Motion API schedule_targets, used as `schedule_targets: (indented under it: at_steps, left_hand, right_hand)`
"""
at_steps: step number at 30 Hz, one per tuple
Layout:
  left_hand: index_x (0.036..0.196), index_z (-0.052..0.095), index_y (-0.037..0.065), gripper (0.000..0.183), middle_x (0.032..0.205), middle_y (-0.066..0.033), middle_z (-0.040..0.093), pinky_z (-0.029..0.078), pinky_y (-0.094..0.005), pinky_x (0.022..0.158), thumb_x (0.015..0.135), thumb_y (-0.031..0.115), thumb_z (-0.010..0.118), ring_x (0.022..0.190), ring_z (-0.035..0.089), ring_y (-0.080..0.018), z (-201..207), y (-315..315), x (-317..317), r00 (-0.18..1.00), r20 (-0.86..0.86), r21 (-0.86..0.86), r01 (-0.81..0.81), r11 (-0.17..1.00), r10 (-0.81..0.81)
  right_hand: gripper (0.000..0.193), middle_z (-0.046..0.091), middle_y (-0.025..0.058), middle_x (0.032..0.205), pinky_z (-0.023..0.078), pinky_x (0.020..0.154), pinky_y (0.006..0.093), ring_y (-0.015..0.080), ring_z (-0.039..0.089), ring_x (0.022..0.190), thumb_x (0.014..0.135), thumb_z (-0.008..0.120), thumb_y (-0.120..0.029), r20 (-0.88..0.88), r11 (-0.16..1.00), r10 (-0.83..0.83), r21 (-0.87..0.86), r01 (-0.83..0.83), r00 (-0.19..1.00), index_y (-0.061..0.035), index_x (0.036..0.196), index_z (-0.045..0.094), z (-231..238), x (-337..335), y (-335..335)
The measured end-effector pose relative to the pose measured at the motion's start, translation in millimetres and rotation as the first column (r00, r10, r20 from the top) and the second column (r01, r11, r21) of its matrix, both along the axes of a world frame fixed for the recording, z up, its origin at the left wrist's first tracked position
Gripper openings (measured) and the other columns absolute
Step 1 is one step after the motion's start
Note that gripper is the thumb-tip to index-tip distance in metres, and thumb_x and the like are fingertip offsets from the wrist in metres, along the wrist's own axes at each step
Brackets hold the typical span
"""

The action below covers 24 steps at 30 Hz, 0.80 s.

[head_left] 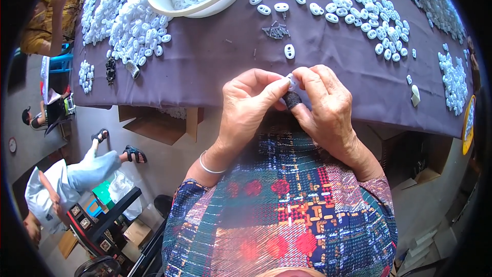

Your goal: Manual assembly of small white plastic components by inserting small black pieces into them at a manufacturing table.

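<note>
Both hands meet at the near edge of the cloth-covered table. Pinched between their fingertips is a small white plastic cord lock (291, 81), partly hidden by the fingers. My left hand (251, 100) grips it with thumb and index finger. My right hand (323, 97) closes on it from the other side, a dark wrap around its thumb. Just beyond the hands lies a single white two-hole oval cord lock (289, 51). Farther back is a small heap of metal springs (277, 31), with a few loose springs to its left.
A cream basin (169, 12) of white pieces stands at the back. White pieces are heaped at left (134, 31) and scattered at right (382, 23). A dark watch-like item (110, 70) lies at left. Cardboard boxes (159, 125) sit under the table; other people are at left.
</note>
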<state>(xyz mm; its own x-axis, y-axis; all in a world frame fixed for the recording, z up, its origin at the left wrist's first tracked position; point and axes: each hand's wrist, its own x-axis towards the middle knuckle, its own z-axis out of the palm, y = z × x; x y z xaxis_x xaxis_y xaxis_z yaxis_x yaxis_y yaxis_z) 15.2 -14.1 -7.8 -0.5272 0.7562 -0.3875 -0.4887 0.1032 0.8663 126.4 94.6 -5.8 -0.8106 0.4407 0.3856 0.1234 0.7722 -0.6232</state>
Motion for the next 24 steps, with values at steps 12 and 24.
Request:
schedule_targets:
  at_steps: [12, 24]
  left_hand:
    - [0.087, 0.064, -0.001, 0.01, 0.079, -0.0013, 0.064, 0.043, -0.0169, 0.062, 0.083, 0.008, 0.065, 0.068, 0.054, -0.0037, 3.6, 3.0, 8.3, 0.996, -0.048, -0.04, -0.074, 0.996, 0.073]
    - [0.088, 0.064, 0.0, 0.009, 0.078, 0.001, 0.062, 0.04, -0.0152, 0.06, 0.083, 0.007, 0.066, 0.067, 0.051, -0.0021, 0.6, 3.9, 13.3, 0.982, -0.14, -0.049, -0.136, 0.99, 0.128]
  right_hand:
    - [0.032, 0.053, 0.0112, 0.072, 0.045, 0.056, 0.0356, 0.0273, 0.054, 0.063, 0.057, 0.061, 0.004, 0.009, 0.999, 0.031, -0.039, -0.03, 0.999, -0.0001, 0.088, 0.055, -1.9, -3.5, -0.1]
    - [0.03, 0.05, 0.0118, 0.069, 0.045, 0.055, 0.0364, 0.0289, 0.053, 0.062, 0.053, 0.063, 0.002, -0.011, 0.996, 0.022, -0.083, -0.023, 1.0, -0.0007, 0.082, 0.052, -10.0, -6.7, -2.9]
